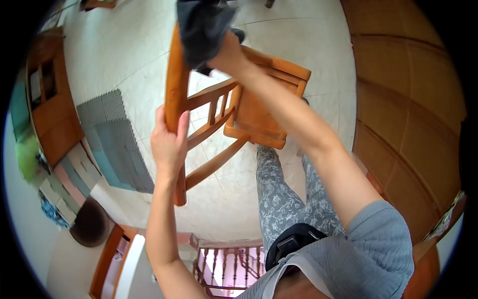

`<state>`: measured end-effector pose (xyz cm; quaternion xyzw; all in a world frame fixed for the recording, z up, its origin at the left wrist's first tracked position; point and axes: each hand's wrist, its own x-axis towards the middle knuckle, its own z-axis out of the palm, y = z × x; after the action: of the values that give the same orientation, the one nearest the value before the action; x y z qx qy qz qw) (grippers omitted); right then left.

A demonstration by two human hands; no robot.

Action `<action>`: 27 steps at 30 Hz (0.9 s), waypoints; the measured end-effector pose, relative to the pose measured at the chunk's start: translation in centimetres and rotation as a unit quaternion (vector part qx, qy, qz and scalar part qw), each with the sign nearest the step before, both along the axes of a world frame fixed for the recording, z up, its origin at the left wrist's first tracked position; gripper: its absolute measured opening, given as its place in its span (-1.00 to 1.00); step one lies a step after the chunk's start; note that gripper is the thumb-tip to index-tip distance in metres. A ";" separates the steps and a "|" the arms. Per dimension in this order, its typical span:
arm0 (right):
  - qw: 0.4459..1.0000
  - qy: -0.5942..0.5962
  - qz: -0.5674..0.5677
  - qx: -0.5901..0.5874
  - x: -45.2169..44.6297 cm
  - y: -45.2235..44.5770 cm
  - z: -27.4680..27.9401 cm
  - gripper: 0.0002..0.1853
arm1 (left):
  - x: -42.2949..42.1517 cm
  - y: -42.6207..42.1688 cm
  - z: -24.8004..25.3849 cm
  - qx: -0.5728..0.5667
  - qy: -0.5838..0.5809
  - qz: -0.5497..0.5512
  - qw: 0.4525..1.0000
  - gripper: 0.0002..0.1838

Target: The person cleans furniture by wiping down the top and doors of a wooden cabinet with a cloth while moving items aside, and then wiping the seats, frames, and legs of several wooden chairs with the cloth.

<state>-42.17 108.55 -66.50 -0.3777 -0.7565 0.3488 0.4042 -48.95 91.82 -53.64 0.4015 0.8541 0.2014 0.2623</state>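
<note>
A wooden chair point(259, 112) is tilted in front of my legs, its seat to the right and its back posts and slats to the left. My left hand point(169, 142) is wrapped around the thick back post point(175, 94), thumb on the near side. Higher up, my right hand point(230, 52) grips a dark cloth point(201, 30) that lies against the upper part of the same post. The cloth hides most of my right fingers and the post's top end.
A grey mat point(117, 142) lies on the tiled floor point(134, 55) to the left. Brown wooden cabinets point(408, 114) line the right side. A wooden cabinet point(55, 99) stands at far left, a dark round stool top point(89, 223) below it. A baluster railing point(231, 264) is at the bottom.
</note>
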 end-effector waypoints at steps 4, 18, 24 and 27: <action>0.990 0.068 -0.072 0.096 4.7 -1.3 -3.1 -0.62 | 1.9 -0.1 1.5 -0.021 -0.027 -0.007 0.999 -0.68; 0.970 -0.085 -0.018 -0.227 14.7 -7.2 -18.4 -0.73 | 1.6 -0.8 0.3 0.032 -0.128 0.018 0.991 -0.67; 0.926 0.168 0.267 -0.205 9.2 -13.5 -0.9 -0.61 | 1.8 -0.4 0.6 0.013 -0.032 -0.062 0.997 -0.48; 0.949 0.236 0.051 -0.201 6.9 -14.3 2.2 -0.57 | 3.5 -0.9 -0.6 0.055 -0.091 -0.022 0.994 -0.42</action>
<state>-35.30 94.27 -64.29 -0.3193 -0.5719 0.5928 0.4686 -45.47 90.92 -54.22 0.4141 0.8052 0.2780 0.3208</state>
